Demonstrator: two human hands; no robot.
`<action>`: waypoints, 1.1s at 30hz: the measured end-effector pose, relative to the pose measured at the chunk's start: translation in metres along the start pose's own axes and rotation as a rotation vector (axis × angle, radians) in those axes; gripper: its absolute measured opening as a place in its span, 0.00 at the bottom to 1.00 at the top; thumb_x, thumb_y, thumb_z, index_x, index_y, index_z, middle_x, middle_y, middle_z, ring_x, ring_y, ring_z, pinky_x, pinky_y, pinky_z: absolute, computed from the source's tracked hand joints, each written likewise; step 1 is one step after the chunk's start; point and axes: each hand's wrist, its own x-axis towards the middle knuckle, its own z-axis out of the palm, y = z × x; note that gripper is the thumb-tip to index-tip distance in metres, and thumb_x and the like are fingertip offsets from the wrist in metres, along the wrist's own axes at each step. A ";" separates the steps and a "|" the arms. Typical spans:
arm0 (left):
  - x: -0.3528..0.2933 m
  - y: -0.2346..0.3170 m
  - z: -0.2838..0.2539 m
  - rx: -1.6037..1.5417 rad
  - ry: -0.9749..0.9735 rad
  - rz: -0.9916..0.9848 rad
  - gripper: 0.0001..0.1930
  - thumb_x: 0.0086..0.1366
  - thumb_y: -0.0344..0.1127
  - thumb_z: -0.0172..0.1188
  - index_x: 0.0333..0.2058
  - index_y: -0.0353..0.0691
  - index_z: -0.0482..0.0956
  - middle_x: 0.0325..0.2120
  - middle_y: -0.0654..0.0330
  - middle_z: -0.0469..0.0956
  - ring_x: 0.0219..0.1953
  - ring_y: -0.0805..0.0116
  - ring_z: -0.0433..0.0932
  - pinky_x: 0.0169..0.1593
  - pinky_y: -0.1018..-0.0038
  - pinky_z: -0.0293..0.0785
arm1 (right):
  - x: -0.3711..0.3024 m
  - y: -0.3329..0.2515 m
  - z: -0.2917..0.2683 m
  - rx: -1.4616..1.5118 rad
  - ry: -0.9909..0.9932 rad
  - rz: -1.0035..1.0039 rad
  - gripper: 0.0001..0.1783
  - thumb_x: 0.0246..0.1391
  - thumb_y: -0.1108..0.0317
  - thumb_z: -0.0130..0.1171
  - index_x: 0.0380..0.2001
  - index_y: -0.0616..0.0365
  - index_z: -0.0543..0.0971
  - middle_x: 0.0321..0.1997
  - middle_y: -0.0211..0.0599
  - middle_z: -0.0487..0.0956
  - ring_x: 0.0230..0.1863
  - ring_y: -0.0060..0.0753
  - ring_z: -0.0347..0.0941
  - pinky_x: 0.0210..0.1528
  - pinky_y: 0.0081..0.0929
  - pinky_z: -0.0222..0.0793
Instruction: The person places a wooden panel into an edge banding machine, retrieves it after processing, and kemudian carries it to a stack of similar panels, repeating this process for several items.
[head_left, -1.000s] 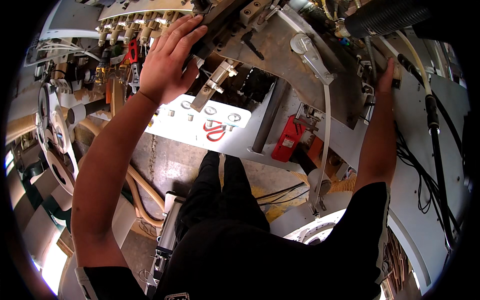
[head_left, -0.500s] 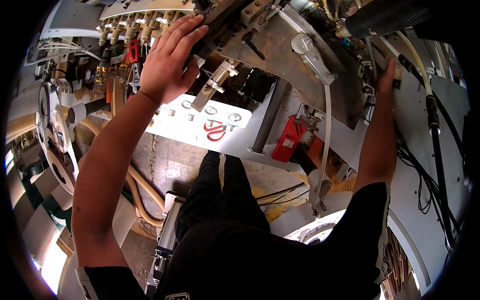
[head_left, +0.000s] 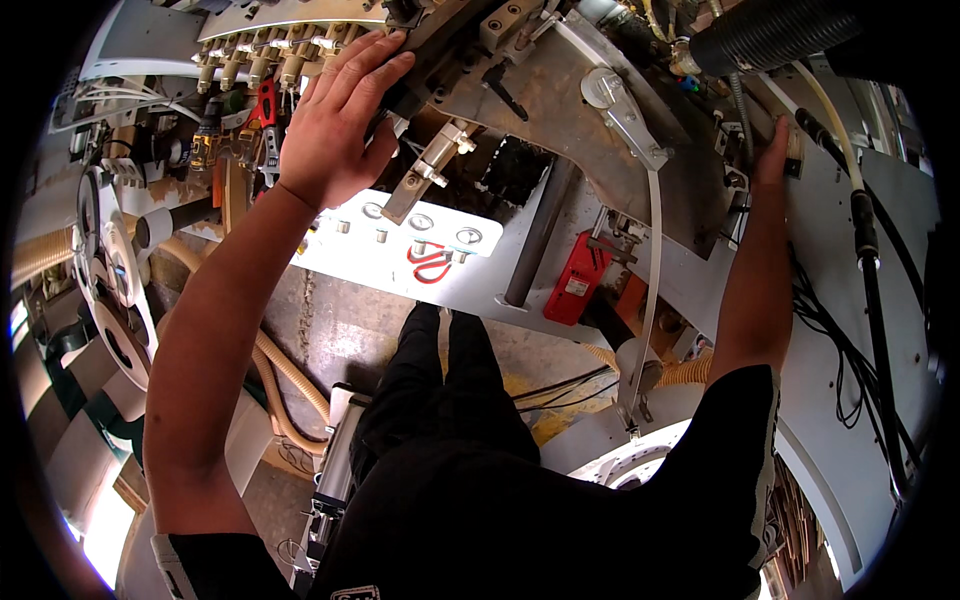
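Observation:
My left hand (head_left: 340, 125) lies with its fingers stretched out along the side of a dark metal bar (head_left: 440, 50) at the top of a machine. Its thumb is apart from the fingers, and nothing shows in its grasp. On the far right, my right hand (head_left: 771, 158) reaches up beside the machine's metal plate (head_left: 570, 120), near hoses and fittings. I see it only edge-on, with most of its fingers hidden. A small metal bracket (head_left: 432, 170) with a bright fitting sits just right of my left wrist.
Below the bracket is a white gauge panel (head_left: 485, 232) with red-handled scissors (head_left: 430, 268) hanging from it. A red box (head_left: 578, 280) is fixed to the machine front. Brass valves (head_left: 262, 60) and pliers (head_left: 268, 115) are at the left. A thick black hose (head_left: 770, 40) crosses the upper right.

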 end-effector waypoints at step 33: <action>0.001 -0.001 0.002 -0.009 0.010 -0.002 0.33 0.52 0.26 0.56 0.60 0.48 0.67 0.64 0.62 0.64 0.68 0.58 0.60 0.65 0.61 0.62 | 0.002 0.002 -0.002 -0.068 0.058 0.027 0.44 0.57 0.32 0.50 0.65 0.53 0.65 0.64 0.40 0.69 0.63 0.42 0.64 0.65 0.44 0.59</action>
